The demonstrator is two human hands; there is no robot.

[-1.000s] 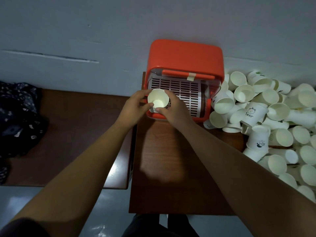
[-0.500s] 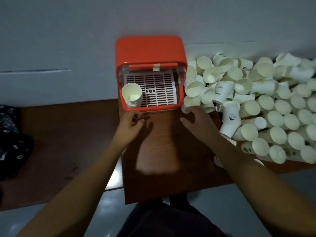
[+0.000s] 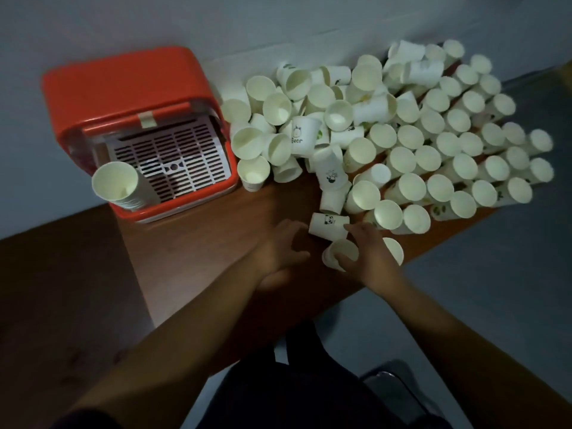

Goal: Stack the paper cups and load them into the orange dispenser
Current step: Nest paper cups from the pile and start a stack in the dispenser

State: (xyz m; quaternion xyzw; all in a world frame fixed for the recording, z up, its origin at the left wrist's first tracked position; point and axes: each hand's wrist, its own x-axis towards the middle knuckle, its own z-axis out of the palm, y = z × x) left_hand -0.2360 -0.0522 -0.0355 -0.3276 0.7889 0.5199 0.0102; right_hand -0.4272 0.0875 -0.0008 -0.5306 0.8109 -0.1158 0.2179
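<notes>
On the table (image 3: pixel 216 243), right grip (image 3: pixel 368 258) holds a paper cup (image 3: pixel 335 253).

Cups (image 3: pixel 402 140) right of dispenser (image 3: pixel 123 97)

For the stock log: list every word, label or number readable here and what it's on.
"Bear": on a paper cup in the pile, under a small drawing.
Printed cup lower in the pile: marks too blurred to read.
Panda cup at the pile's near edge: picture only.
Orange dispenser: no lettering visible.
</notes>
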